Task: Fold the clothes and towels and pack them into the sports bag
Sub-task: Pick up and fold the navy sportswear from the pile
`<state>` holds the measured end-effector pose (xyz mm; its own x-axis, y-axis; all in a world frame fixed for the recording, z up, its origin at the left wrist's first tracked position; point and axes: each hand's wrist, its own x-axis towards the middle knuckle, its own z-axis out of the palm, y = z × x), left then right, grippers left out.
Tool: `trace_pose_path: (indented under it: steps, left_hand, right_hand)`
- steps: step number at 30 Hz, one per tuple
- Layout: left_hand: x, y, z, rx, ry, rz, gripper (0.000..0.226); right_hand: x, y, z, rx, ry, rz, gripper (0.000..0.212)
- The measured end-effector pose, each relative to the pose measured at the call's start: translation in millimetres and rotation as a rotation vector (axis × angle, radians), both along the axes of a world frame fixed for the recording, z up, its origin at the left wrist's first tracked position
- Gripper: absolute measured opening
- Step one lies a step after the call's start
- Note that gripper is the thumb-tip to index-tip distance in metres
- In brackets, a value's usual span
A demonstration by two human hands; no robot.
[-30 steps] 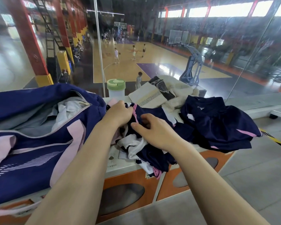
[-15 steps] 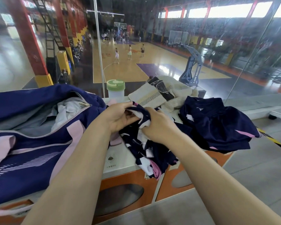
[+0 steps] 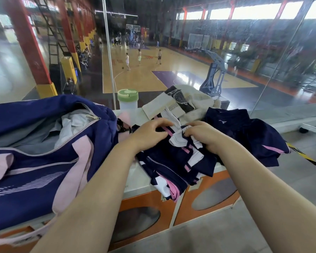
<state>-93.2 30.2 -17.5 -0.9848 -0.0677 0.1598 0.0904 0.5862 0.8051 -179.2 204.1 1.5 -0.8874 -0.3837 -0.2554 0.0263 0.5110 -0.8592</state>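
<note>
A navy, white and pink jersey (image 3: 171, 161) lies bunched on the white ledge (image 3: 137, 178), its lower end hanging over the front edge. My left hand (image 3: 150, 133) grips its upper left part. My right hand (image 3: 202, 134) pinches a white fold of it beside the left hand. The navy and pink sports bag (image 3: 40, 161) lies unzipped at the left, with pale cloth (image 3: 71, 125) showing inside. Navy shorts (image 3: 248, 136) with a pink stripe lie at the right. A cream towel (image 3: 186, 105) with a dark pattern lies behind the jersey.
A white bottle with a green lid (image 3: 127, 99) stands behind the bag, against a glass wall. Below the ledge are orange panels (image 3: 173, 212) with oval openings. Grey floor with a yellow-black tape strip (image 3: 306, 157) lies to the right.
Both hands have moved up and away along the jersey and regripped it near its top. The jersey now lies more spread out and flatter on the ledge.
</note>
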Motion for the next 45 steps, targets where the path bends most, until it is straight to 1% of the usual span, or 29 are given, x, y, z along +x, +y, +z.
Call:
trace_pose_path:
  steps: [3,5,7,8,9,11,12,13,14,16,17,19,21,23,24,26,27,28,29,31,33,34,37,38,39,41,42,43,45]
  left_hand:
    - [-9,10,-14,-0.212,0.076,-0.044,0.038]
    - [-16,14,-26,-0.423,0.023,-0.035,0.045]
    - [-20,17,-36,-0.603,-0.066,0.013,0.052]
    - [-20,17,-39,-0.633,-0.085,0.026,0.053]
    - [-22,16,-41,-0.626,-0.08,0.031,0.053]
    - [-23,16,-41,-0.522,-0.049,0.028,0.053]
    - [-23,15,-39,-0.437,-0.017,0.028,0.054]
    - [-22,16,-36,-0.351,0.032,0.032,0.055]
    - [-22,16,-33,-0.272,0.074,0.058,0.053]
    - [-19,16,-30,-0.163,0.116,0.164,0.044]
    - [-18,16,-29,-0.098,0.1,0.248,0.043]
    - [-15,15,-27,0.096,0.04,0.422,0.047]
    - [-15,16,-25,0.235,-0.051,0.497,0.051]
    - [-14,14,-26,0.222,-0.138,0.502,0.059]
    - [-14,12,-26,0.2,-0.163,0.502,0.063]
    - [-13,8,-25,0.134,-0.208,0.487,0.067]
    - [-14,7,-24,0.086,-0.242,0.463,0.069]
    - [-14,7,-23,0.036,-0.272,0.438,0.071]
    - [-15,7,-22,0.004,-0.288,0.422,0.072]
    - [-16,10,-20,0.023,-0.285,0.4,0.078]
    - [-17,15,-19,0.122,-0.26,0.388,0.087]
    - [-17,18,-20,0.158,-0.233,0.384,0.087]
    - [-19,30,-18,0.214,-0.144,0.367,0.077]
    - [-21,34,-17,0.294,-0.12,0.374,0.071]
    - [-23,38,-17,0.437,-0.112,0.387,0.061]
    - [-25,42,-13,0.797,-0.139,0.373,0.026]
    - [-25,43,-11,0.927,-0.163,0.344,0.013]
    - [-25,43,-9,0.996,-0.188,0.305,0.007]
    - [-25,45,-10,1.027,-0.219,0.254,0.005]
  right_hand:
    - [-6,0,-3,0.077,0.287,-0.029,0.028]
    - [-12,-1,-8,0.268,0.466,0.059,0.027]
    - [-10,0,-11,0.48,0.556,0.127,0.03]
    - [-9,1,-11,0.499,0.607,0.116,0.032]
    - [-5,3,-10,0.451,0.683,0.079,0.034]
    - [1,4,-10,0.223,0.87,0.072,0.034]
    - [6,4,-9,0.143,0.918,0.145,0.03]
    - [9,5,-11,0.139,0.938,0.248,0.026]
    - [10,6,-15,0.197,0.951,0.338,0.028]
    - [12,7,-23,0.409,0.95,0.406,0.031]
    - [11,8,-26,0.475,0.967,0.374,0.027]
    - [8,9,-28,0.478,0.964,0.218,0.025]
    - [4,7,-26,0.432,0.86,0.061,0.029]
    - [-1,6,-23,0.449,0.776,-0.02,0.035]
    - [-3,6,-22,0.518,0.797,-0.046,0.041]
    - [-4,7,-18,0.663,0.986,-0.059,0.042]
    - [-4,6,-16,0.689,1.063,-0.022,0.039]
    - [-3,4,-15,0.698,1.089,0.041,0.034]
    - [-1,2,-16,0.682,1.06,0.095,0.029]
    - [5,-3,-21,0.615,0.834,0.124,0.029]
    - [7,-6,-25,0.567,0.589,0.119,0.045]
    - [6,-8,-26,0.564,0.534,0.124,0.051]
    - [5,-11,-26,0.581,0.49,0.132,0.056]
    - [5,-10,-26,0.581,0.489,0.132,0.056]
    - [7,-9,-26,0.575,0.492,0.127,0.053]
    - [12,-5,-27,0.533,0.511,0.103,0.044]
    - [16,-3,-28,0.493,0.521,0.085,0.04]
    - [19,-1,-29,0.447,0.531,0.068,0.037]
    - [23,3,-32,0.351,0.585,0.068,0.034]
